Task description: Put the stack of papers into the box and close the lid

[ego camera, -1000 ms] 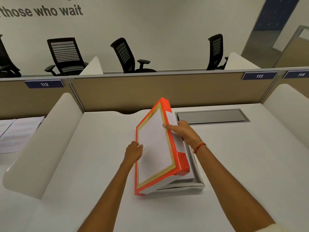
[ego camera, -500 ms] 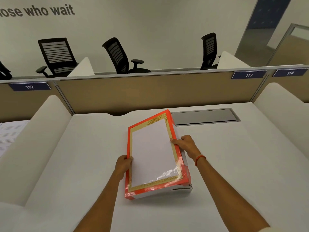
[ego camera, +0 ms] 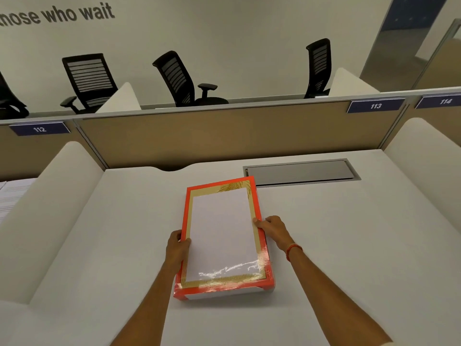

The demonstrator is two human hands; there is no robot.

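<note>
Both forearms reach in from the near edge, angled inward, and the two hands bracket the lid from either side. The left hand (ego camera: 177, 247) sits on the lid's left long edge, thumb lying on top of the gold border, the other fingers curled down over the orange rim, out of sight past the edge. The right hand (ego camera: 273, 228) is on the opposite long edge, a little farther away, thumb tip on the top face, knuckles bent and fingers wrapped down the side; a red thread bracelet (ego camera: 292, 250) circles that wrist. Between the two sets of fingers lies the lid (ego camera: 222, 236), orange-rimmed with a gold frame and white centre, glossy at its near end. It lies nearly flat on the box (ego camera: 225, 293), whose white wall shows just under the near rim. The long axis runs away from the person, the far end leaning slightly right toward the grey hatch (ego camera: 301, 173) set in the white desk (ego camera: 349, 245). No papers are visible; the lid covers everything.
</note>
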